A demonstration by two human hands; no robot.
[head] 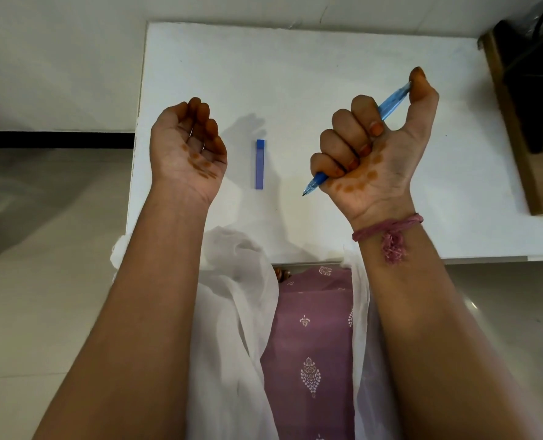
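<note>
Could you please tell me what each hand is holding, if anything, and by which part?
The right hand grips a translucent blue plastic mechanical pencil round its middle barrel, thumb on its top end. The left hand holds nothing.

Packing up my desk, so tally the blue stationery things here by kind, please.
Blue mechanical pencil, gripped in the right hand: 1
Slim blue case, lying on the white table: 1
Total: 2

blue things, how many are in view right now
2. A blue pen is gripped in the right hand, raised above the table. A slim blue case lies flat on the white table, left of that hand. No others show.
</note>
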